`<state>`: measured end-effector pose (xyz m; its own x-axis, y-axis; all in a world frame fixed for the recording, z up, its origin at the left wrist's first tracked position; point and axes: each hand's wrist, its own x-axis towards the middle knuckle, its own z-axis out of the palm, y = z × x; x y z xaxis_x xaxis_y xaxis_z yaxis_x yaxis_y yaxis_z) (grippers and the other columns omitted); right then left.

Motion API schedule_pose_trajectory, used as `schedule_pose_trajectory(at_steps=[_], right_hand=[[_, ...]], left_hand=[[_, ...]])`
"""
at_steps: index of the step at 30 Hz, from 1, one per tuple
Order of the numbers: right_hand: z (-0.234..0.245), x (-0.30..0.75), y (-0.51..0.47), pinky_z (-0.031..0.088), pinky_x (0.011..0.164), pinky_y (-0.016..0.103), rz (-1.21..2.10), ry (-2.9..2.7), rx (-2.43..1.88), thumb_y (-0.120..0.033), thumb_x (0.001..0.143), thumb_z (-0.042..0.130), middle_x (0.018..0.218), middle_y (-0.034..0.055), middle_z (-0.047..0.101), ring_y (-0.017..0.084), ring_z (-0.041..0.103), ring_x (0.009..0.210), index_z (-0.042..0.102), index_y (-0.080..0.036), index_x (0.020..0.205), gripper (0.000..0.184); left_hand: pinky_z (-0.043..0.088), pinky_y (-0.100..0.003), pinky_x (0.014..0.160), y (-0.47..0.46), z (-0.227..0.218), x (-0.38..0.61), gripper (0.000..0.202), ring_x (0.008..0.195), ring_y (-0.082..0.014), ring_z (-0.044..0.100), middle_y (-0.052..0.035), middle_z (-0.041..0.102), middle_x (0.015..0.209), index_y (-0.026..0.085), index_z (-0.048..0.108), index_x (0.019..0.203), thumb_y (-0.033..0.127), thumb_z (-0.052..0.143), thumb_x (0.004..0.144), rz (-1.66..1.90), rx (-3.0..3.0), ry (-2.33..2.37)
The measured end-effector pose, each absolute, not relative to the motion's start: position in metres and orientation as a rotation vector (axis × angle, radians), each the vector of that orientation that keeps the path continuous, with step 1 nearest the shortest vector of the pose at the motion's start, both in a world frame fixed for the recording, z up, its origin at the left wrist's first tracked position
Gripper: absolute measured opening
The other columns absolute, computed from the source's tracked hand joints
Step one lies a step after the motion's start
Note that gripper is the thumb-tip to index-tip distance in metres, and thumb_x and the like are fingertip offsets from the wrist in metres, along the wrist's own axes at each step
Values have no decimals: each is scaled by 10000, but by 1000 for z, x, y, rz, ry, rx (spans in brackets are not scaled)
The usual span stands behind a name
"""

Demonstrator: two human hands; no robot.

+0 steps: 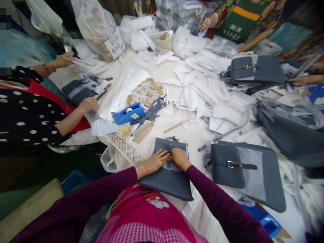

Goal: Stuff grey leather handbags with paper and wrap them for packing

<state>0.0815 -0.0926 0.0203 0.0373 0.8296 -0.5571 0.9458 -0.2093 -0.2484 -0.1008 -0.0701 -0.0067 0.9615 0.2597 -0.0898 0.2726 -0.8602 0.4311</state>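
A grey handbag [168, 179] lies flat in front of me at the table's near edge. My left hand [154, 162] rests on its front flap, fingers pressed together at the strap and clasp in the middle. My right hand [179, 158] meets it from the other side, fingers curled on the same strap. What the fingertips pinch is too small to make out. Both sleeves are dark purple.
Another grey handbag [246, 168] with a metal buckle lies to the right, more bags [255, 69] beyond. A blue tape dispenser [128, 114], small tags [145, 91], white paper sheets [199, 91] and plastic sacks [97, 25] cover the table. Other people's hands [87, 104] work at left and far right.
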Motion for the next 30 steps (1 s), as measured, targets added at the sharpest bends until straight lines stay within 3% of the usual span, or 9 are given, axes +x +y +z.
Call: schedule_pose_trajectory(at_steps=[8,14,16,19,21,23,26,30], right_hand=[[2,79,-81,482,797,326,-1008,1730,2085,-245,732,721,1025,157,694,278,660,962,689,-141,973,264],[11,82,-84,476,768,314,-1079,1781,2319,-225,655,762,873,122,706,254,664,865,682,-146,788,174],[17,91,-96,477,780,314,-1091,1809,2481,-257,717,701,854,92,700,235,653,863,669,-166,804,131],[16,115,-135,445,902,362,-1092,1681,2922,-275,879,430,1066,122,662,232,584,1057,626,-172,1006,255],[7,130,-169,440,924,390,-1331,1265,3365,-317,869,382,1101,147,641,248,559,1099,604,-165,1030,314],[-5,137,-201,500,799,392,-1681,842,3492,-398,794,451,912,137,674,266,630,913,619,-169,898,303],[-18,129,-234,511,576,374,-2119,578,3307,-427,644,567,620,91,639,240,618,575,613,-169,690,266],[-15,106,-245,525,584,368,-2555,507,3069,-363,509,677,573,65,641,228,621,540,642,-161,646,247]], left_hand=[[263,-523,1154,-69,-19,-97,311,1386,-279,329,-144,515,1375,120,616,1183,121,457,915,7,2656,391],[305,-499,1125,-65,-13,-99,415,1367,-257,358,-116,508,1389,153,529,1303,87,409,911,-13,2676,390],[327,-492,1103,-64,-6,-101,476,1352,-253,372,-87,481,1419,189,472,1355,73,403,899,-37,2679,391],[355,-462,1078,-65,8,-101,600,1316,-248,395,-58,434,1461,202,423,1388,1,405,823,-66,2656,425],[366,-432,1071,-69,17,-98,684,1286,-245,412,-58,431,1464,170,418,1390,-50,404,743,-84,2630,465],[371,-416,1069,-74,23,-94,700,1258,-243,428,-67,451,1447,149,443,1369,-66,402,703,-95,2602,518],[359,-428,1077,-82,26,-90,614,1267,-246,420,-76,457,1440,157,475,1342,-27,398,761,-82,2558,600],[273,-461,1129,-91,30,-89,509,1350,-263,342,-79,407,1476,166,432,1376,125,433,868,-106,2463,690]])
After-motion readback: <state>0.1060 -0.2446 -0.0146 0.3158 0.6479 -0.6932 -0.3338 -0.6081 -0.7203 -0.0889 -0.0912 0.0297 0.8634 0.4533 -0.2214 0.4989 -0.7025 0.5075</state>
